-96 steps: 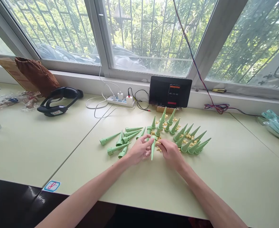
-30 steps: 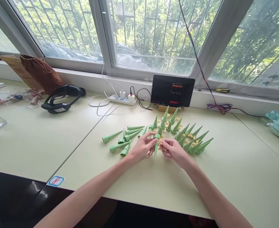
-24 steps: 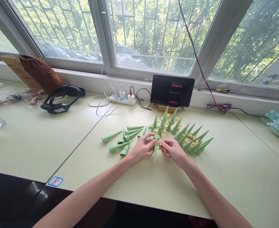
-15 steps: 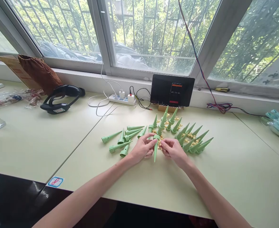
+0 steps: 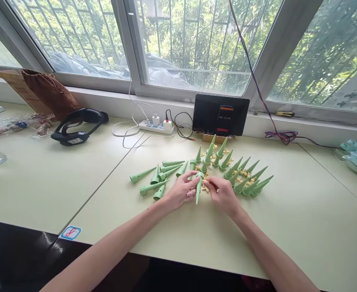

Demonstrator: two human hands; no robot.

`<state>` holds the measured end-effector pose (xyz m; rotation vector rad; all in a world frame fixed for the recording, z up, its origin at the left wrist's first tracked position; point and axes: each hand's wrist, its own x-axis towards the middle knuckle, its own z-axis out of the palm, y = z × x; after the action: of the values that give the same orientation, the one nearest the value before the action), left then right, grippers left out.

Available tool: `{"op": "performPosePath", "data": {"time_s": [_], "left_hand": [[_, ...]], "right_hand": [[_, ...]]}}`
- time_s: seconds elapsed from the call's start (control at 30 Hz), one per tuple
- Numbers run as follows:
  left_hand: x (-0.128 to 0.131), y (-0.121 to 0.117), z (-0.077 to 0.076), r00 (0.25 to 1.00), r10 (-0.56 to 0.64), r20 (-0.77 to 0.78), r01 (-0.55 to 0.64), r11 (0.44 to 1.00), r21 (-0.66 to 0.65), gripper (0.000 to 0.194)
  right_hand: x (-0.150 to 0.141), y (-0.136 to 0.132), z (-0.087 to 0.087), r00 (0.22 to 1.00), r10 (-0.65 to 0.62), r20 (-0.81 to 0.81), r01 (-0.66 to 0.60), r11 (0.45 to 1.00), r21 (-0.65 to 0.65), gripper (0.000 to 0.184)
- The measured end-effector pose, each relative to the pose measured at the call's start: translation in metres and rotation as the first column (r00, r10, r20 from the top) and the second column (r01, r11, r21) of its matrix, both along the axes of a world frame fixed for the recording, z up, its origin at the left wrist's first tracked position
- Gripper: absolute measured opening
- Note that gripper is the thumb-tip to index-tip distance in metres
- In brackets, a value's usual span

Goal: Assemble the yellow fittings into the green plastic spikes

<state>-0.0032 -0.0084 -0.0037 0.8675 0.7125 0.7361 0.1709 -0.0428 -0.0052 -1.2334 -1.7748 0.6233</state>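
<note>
My left hand (image 5: 183,190) is closed on a green plastic plant watering spike (image 5: 198,190), its point turned down toward me. Pinched between the thumb and fingers of my right hand (image 5: 222,194) is a small yellow valve (image 5: 205,181), pressed against the side of the spike near its collar. More loose yellow valves (image 5: 205,189) lie just behind and below the fingers. Left of my hands, several green spikes (image 5: 154,187) lie or stand without any yellow part showing. On the right, several upright spikes (image 5: 248,189) have yellow valves at their sides.
A tablet (image 5: 221,115) showing a timer stands behind the spikes. A white power strip (image 5: 156,127) with cables is left of it. Further left are a black headset (image 5: 78,126) and a brown pouch (image 5: 49,95). Tangled wires (image 5: 281,137) lie at the back right.
Compared with a second ago, my right hand has turned and moved up against the spike with the yellow valve. The spike's tip has swung slightly left in my left hand.
</note>
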Motion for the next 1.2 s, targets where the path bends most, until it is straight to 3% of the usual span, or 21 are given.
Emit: {"op": "performPosePath", "data": {"time_s": [0.5,0.63,0.73,0.87,0.97,1.2], "left_hand": [[0.000,0.000,-0.007,0.998,-0.013,-0.053,0.023,0.982,0.189,0.055],[0.000,0.001,-0.009,0.996,-0.007,-0.087,0.031,0.961,0.273,0.054],[0.002,0.001,-0.011,0.994,0.029,-0.109,0.013,0.931,0.366,0.053],[0.003,0.002,-0.012,0.993,0.051,-0.110,-0.001,0.913,0.409,0.052],[0.003,0.002,-0.012,0.992,0.054,-0.114,-0.005,0.920,0.393,0.052],[0.003,-0.002,-0.006,0.997,0.026,-0.078,-0.006,0.969,0.248,0.054]], "right_hand": [[0.000,0.002,-0.001,0.979,-0.025,-0.200,-0.033,0.960,-0.278,0.039],[-0.001,0.003,0.002,0.934,-0.039,-0.354,-0.123,0.899,-0.421,0.040],[0.000,0.002,0.007,0.855,-0.062,-0.514,-0.251,0.819,-0.516,0.043],[0.001,0.001,0.011,0.783,-0.080,-0.617,-0.364,0.745,-0.559,0.045],[0.001,0.001,0.011,0.781,-0.071,-0.621,-0.364,0.755,-0.545,0.046],[-0.003,0.002,0.004,0.867,-0.037,-0.496,-0.226,0.859,-0.459,0.042]]}}
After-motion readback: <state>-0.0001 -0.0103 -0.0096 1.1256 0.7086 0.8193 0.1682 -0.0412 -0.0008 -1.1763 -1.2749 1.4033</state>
